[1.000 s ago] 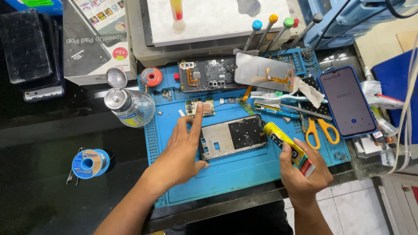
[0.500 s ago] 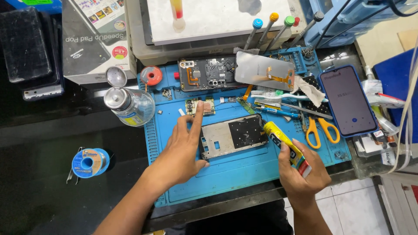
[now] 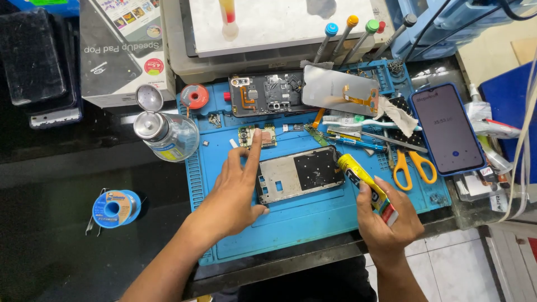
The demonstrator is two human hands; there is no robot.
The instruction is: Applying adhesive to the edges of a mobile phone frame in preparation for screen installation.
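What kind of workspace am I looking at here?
Most likely a phone repair bench: an opened phone frame lies on a blue work mat, with a loose circuit board and screwdrivers nearby.

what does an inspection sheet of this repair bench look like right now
surface: blue mat on a dark bench.
job's things: metal phone frame flat on the mat; yellow tube, tip at the frame's right edge.
clutter: small circuit board, opened phone, orange scissors, clear bottle, solder spool, lit phone.
grippers: left hand at the frame's left edge, forefinger on the board; right hand grips the tube.
cables: white cables at right.
surroundings: tiled floor below.
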